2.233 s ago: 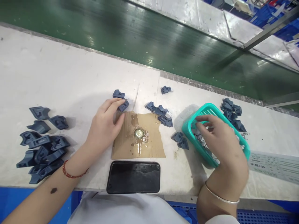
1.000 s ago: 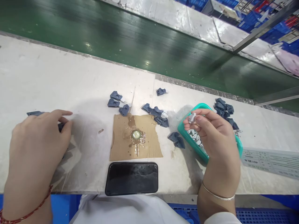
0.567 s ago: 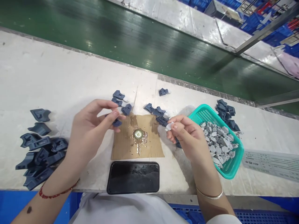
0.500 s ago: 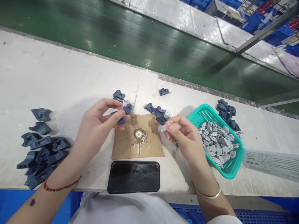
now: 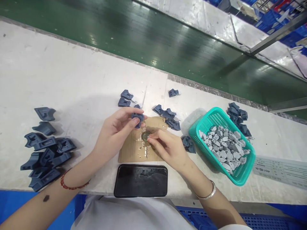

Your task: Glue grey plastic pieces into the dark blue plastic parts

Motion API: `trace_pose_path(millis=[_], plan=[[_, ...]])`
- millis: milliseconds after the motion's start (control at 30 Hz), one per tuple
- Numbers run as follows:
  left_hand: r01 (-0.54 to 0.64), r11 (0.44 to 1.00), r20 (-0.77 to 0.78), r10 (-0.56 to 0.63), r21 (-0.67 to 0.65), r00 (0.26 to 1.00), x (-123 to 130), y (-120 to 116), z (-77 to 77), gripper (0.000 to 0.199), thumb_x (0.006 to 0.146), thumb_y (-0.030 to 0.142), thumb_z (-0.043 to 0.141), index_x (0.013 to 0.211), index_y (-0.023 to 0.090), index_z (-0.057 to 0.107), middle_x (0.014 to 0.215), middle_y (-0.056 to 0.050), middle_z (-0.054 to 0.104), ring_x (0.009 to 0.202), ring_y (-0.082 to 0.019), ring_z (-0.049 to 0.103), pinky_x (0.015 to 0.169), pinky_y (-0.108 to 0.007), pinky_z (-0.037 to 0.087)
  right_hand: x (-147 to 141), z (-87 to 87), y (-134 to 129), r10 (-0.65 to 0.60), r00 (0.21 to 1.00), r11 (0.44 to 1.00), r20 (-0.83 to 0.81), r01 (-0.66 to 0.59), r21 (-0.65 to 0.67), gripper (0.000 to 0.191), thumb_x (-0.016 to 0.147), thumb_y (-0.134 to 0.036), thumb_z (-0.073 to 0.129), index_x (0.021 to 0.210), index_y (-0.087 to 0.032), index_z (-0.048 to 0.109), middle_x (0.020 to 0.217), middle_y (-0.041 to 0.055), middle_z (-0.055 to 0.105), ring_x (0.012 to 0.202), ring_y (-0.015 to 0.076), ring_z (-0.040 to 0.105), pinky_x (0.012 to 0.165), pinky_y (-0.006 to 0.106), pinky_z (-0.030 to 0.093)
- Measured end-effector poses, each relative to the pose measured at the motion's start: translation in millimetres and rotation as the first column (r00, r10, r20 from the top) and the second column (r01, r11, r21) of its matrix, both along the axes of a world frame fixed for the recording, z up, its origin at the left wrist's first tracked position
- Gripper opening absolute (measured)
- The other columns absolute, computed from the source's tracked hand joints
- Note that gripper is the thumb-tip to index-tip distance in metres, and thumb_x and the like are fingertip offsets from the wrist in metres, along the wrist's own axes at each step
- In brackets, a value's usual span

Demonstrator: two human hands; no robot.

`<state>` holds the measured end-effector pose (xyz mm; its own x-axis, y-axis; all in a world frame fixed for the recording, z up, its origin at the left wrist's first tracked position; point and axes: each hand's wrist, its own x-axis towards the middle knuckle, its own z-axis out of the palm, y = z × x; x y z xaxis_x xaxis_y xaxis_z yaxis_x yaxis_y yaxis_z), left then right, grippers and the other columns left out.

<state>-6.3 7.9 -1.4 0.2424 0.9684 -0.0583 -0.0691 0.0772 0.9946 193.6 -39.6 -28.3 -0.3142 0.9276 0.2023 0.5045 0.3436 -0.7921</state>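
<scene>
At center of the head view, the left hand [image 5: 115, 131] pinched a dark blue part [image 5: 137, 120] between thumb and fingers, over the upper edge of the cardboard sheet [image 5: 129, 152]. Lower and to its right, the right hand [image 5: 171, 148] had thumb and forefinger closed on a small pale piece [image 5: 148, 137], mostly hidden by the fingertips, at the right side of a round ridged cap [image 5: 145, 136]; contact with the cap could not be told. Cap sat on the cardboard, wet splashes around it. Lower center: black phone [image 5: 141, 180], flat, just below the cardboard. Right of frame: teal basket [image 5: 212, 118] of grey pieces [image 5: 225, 143]. Left of frame: heap of blue parts [image 5: 63, 145]. Upper right of the cardboard: 3 similar parts [image 5: 169, 113], touching. Across the top: green belt [image 5: 96, 38].
</scene>
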Motion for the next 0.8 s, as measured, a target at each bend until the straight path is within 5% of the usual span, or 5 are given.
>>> trace_pose_path(millis=[167,300,500,667,800], plan=[[0.095,0.988,0.0,-0.096,-0.124,0.995,1,0,-4.0,0.027,0.095,0.033,0.068,0.118,0.019,0.062,0.105,-0.006,0.075,0.073,-0.013,0.071,0.063,-0.023,0.057,1,0.8,-3,-0.109,0.99,0.979,-0.086,0.092,-0.18,0.02,0.102,-0.032,0.061,0.085,-0.022,0.063,0.075,0.0009,0.066,0.065,0.014,0.057,0.061,0.027,0.044],[0.121,0.987,0.0,-0.122,-0.102,0.993,3,0,-7.8,0.027,0.091,0.029,0.07,0.115,0.019,0.062,0.097,-0.004,0.073,0.076,-0.013,0.068,0.068,-0.024,0.057,4,0.9,-4,-0.301,0.917,0.919,-0.261,0.207,-0.335,0.024,0.098,-0.038,0.067,0.081,-0.021,0.063,0.069,-0.0011,0.064,0.062,0.0134,0.056,0.059,0.027,0.044],[0.14,0.985,-0.025,-0.143,-0.104,0.989,4,-3,-12.8,0.036,0.09,0.032,0.073,0.121,0.019,0.061,0.101,-0.005,0.07,0.093,-0.017,0.069,0.08,-0.028,0.057,4,-0.6,-3,-0.301,0.917,0.91,-0.263,0.193,-0.366,0.023,0.098,-0.036,0.066,0.081,-0.021,0.064,0.07,-0.0014,0.063,0.063,0.0124,0.055,0.059,0.026,0.044],[0.245,0.969,-0.167,-0.235,0.042,0.958,0,-9,-20.0,0.047,0.102,0.037,0.056,0.146,0.022,0.048,0.121,-0.009,0.067,0.111,-0.022,0.065,0.089,-0.034,0.054,3,1.7,-4,-0.338,0.876,0.91,-0.343,0.212,-0.355,0.019,0.096,-0.033,0.07,0.082,-0.021,0.067,0.069,-0.0014,0.066,0.064,0.0126,0.059,0.062,0.027,0.048],[0.315,0.939,-0.181,-0.288,0.141,0.94,-3,-11,-21.7,0.035,0.106,0.036,0.051,0.139,0.023,0.049,0.131,-0.011,0.064,0.111,-0.021,0.063,0.089,-0.033,0.051,3,5.7,-2,-0.397,0.749,0.899,-0.531,0.2,-0.39,0.016,0.091,-0.033,0.076,0.084,-0.022,0.069,0.065,-0.0022,0.068,0.056,0.0111,0.059,0.052,0.023,0.047]])
